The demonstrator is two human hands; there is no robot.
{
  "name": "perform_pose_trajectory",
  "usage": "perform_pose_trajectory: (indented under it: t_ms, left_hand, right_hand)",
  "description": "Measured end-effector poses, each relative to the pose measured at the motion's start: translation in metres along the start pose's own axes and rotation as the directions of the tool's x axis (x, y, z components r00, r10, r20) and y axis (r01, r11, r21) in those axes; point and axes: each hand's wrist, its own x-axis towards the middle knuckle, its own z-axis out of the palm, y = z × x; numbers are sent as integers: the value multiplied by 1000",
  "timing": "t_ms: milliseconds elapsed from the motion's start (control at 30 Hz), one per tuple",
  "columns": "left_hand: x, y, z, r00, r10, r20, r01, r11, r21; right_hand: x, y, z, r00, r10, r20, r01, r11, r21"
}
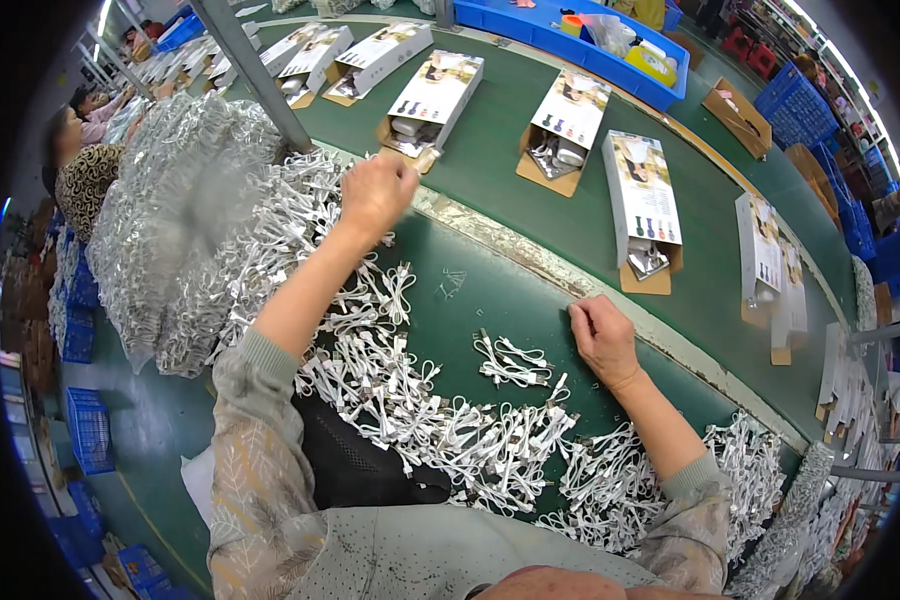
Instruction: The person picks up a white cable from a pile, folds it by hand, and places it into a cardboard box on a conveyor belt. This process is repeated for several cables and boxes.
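Note:
My left hand (375,190) is stretched out to the far edge of the green bench, fingers closed, right beside an open box (432,98) on the conveyor; what it grips is hidden. My right hand (602,335) rests on the green bench top (490,290) with fingers curled, holding nothing that I can see. Just left of it lies a small bunch of coiled white cables (513,362). A large heap of the same white cables (410,400) spreads along the near edge under both forearms.
Several open product boxes (642,205) ride the green conveyor belt (710,290) beyond the bench. A big clear bag of wrapped cables (175,220) sits at the left. Blue crates (590,40) stand at the back. Another person (80,165) works at far left.

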Motion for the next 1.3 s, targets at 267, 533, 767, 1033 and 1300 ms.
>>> perform_pose_trajectory:
  t_ms: [267, 533, 767, 1033, 1300]
  left_hand:
    - [54, 4, 57, 990, 138, 2, -134, 961, -242]
    - [-112, 58, -10, 501, 723, 475, -493, 690, -530]
    - [-111, 31, -23, 538, 508, 673, -249, 858, -449]
    - [-20, 6, -15, 959, 174, 224, -110, 956, -270]
    - [103, -3, 54, 1000, -1, -22, 3, 998, 70]
  right_hand:
    - [6, -1, 6, 997, -82, 4, 83, 995, -52]
    - [3, 10, 3, 997, -76, -17, 75, 994, -73]
    - [3, 8, 4, 995, -95, -27, 93, 994, -62]
    - [1, 7, 2, 999, -35, -9, 35, 998, -50]
    - [2, 0, 3, 1000, 5, 30, -4, 999, -46]
